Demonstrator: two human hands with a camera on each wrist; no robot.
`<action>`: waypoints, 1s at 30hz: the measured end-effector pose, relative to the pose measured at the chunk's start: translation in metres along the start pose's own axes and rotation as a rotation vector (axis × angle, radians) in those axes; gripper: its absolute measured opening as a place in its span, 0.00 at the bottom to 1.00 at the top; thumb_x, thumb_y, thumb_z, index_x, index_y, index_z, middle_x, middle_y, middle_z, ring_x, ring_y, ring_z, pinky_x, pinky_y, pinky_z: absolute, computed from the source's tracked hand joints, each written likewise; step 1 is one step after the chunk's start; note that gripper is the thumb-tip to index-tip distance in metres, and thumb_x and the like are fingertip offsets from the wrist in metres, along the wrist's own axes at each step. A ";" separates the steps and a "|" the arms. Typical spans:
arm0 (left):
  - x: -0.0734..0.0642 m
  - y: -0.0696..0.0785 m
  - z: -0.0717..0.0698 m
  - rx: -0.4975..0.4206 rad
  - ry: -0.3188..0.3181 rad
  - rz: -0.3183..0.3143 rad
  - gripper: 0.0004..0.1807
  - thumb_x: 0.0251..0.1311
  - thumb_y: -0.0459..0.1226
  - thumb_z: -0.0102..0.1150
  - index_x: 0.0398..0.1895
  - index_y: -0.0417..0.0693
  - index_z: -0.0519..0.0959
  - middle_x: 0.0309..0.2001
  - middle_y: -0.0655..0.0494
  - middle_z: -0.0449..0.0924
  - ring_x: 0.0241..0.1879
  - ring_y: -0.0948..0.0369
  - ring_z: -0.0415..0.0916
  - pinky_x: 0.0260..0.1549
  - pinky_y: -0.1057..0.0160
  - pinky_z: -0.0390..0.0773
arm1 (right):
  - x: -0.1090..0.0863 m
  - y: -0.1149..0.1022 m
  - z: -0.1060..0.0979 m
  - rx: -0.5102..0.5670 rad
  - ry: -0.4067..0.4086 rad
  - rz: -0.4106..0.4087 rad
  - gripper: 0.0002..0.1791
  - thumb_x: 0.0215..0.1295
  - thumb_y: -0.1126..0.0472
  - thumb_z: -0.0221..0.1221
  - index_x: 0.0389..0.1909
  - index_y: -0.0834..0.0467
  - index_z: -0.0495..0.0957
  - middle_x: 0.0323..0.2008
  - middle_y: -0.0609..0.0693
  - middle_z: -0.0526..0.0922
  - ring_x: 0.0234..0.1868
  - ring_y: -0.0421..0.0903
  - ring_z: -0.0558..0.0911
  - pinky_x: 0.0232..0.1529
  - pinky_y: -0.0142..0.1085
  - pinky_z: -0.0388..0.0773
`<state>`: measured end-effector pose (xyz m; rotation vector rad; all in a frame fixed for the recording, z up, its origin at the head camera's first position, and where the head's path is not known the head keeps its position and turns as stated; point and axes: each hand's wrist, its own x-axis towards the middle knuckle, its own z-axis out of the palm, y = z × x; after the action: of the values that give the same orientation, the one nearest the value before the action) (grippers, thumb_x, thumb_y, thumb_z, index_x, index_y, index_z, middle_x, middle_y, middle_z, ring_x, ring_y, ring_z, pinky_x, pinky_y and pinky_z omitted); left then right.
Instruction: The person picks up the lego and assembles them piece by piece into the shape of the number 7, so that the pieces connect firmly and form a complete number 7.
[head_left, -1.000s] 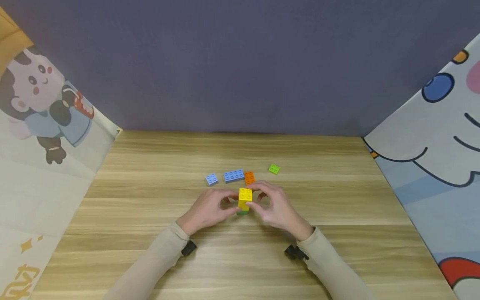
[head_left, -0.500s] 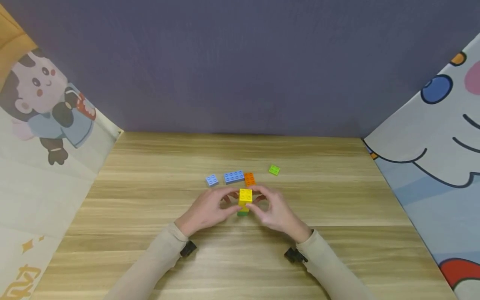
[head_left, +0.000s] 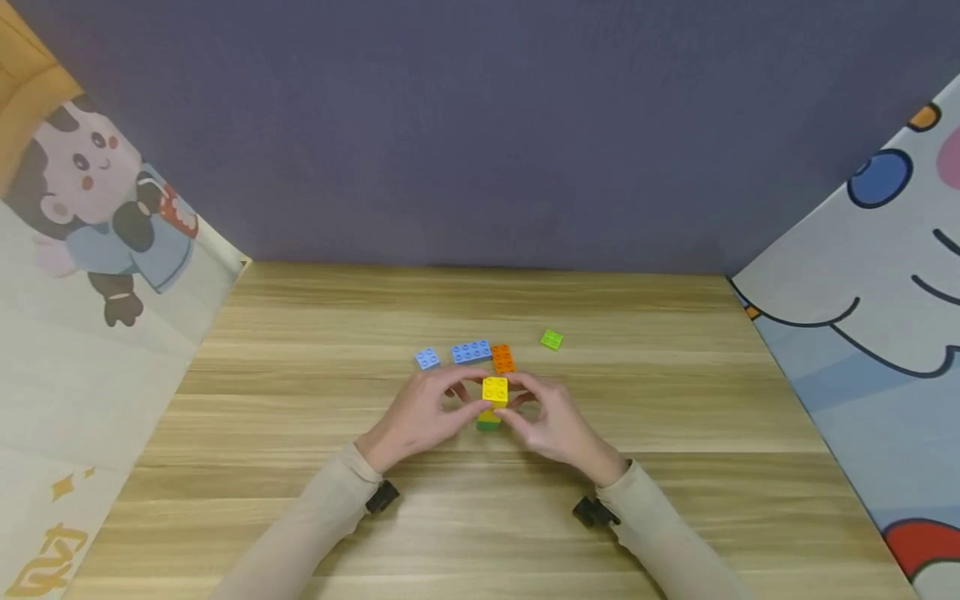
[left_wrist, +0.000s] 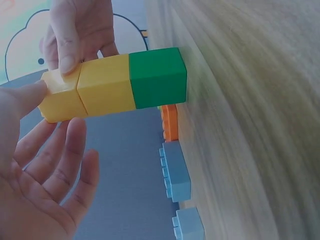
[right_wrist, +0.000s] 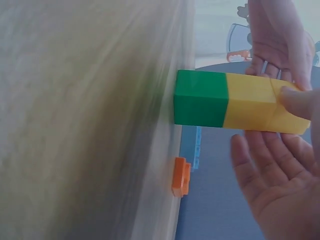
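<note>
A small tower stands upright on the table: a green brick [left_wrist: 159, 79] at the bottom, a yellow brick [left_wrist: 106, 84] on it and another yellow brick [head_left: 495, 390] on top. My left hand [head_left: 420, 413] pinches the top yellow brick from the left, thumb in front and fingertips behind. From the other side my right hand [head_left: 557, 421] grips the tower, its thumb near the seam between the two yellow bricks in the right wrist view. Only a thin line shows at that seam. Both hands stay above the green brick, which touches the table.
Behind the tower lie a light blue square brick [head_left: 427, 358], a longer blue brick [head_left: 471, 352] and an orange brick [head_left: 503, 358] close beside it. Farther back right is a flat lime green brick [head_left: 552, 339]. A dark wall [head_left: 480, 150] borders the wooden table's [head_left: 637, 317] far edge.
My left thumb and fingers have shifted slightly up and inward onto the top yellow brick. The right hand and the tower look nearly still; the loose bricks have kept their places.
</note>
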<state>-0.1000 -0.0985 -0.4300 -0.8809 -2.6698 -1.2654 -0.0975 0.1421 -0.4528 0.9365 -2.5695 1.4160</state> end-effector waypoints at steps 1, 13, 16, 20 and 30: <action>0.000 0.000 0.001 -0.003 0.006 0.009 0.22 0.67 0.43 0.73 0.63 0.52 0.85 0.57 0.58 0.90 0.38 0.68 0.84 0.42 0.66 0.86 | 0.000 0.000 -0.001 0.005 -0.004 0.009 0.22 0.68 0.66 0.71 0.61 0.63 0.81 0.54 0.56 0.89 0.52 0.50 0.89 0.48 0.43 0.91; 0.002 -0.001 0.011 -0.014 0.049 0.051 0.21 0.64 0.42 0.77 0.60 0.52 0.86 0.55 0.57 0.91 0.36 0.69 0.83 0.42 0.63 0.85 | -0.009 -0.005 -0.011 0.029 0.021 0.065 0.27 0.70 0.59 0.71 0.67 0.57 0.78 0.62 0.52 0.86 0.58 0.53 0.87 0.58 0.50 0.88; 0.004 0.001 0.013 -0.017 0.054 0.055 0.21 0.63 0.42 0.77 0.59 0.51 0.87 0.54 0.57 0.91 0.36 0.69 0.83 0.43 0.63 0.85 | -0.010 -0.006 -0.014 0.033 0.041 0.039 0.25 0.70 0.61 0.71 0.66 0.57 0.79 0.62 0.52 0.87 0.56 0.51 0.88 0.57 0.49 0.88; 0.006 0.002 0.016 -0.022 0.063 0.073 0.21 0.62 0.42 0.78 0.57 0.51 0.88 0.53 0.57 0.91 0.35 0.70 0.83 0.42 0.65 0.84 | -0.011 -0.004 -0.020 0.032 0.067 0.011 0.23 0.70 0.64 0.70 0.64 0.61 0.81 0.60 0.53 0.88 0.54 0.48 0.88 0.55 0.47 0.89; 0.007 0.002 0.020 -0.024 0.070 0.078 0.21 0.61 0.43 0.79 0.56 0.51 0.88 0.50 0.57 0.92 0.34 0.71 0.83 0.40 0.67 0.85 | -0.013 -0.004 -0.024 0.049 0.078 0.018 0.21 0.68 0.66 0.72 0.61 0.56 0.84 0.57 0.51 0.89 0.55 0.46 0.88 0.54 0.46 0.90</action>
<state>-0.1015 -0.0798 -0.4394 -0.9159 -2.5464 -1.2887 -0.0900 0.1653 -0.4404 0.8490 -2.5043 1.4960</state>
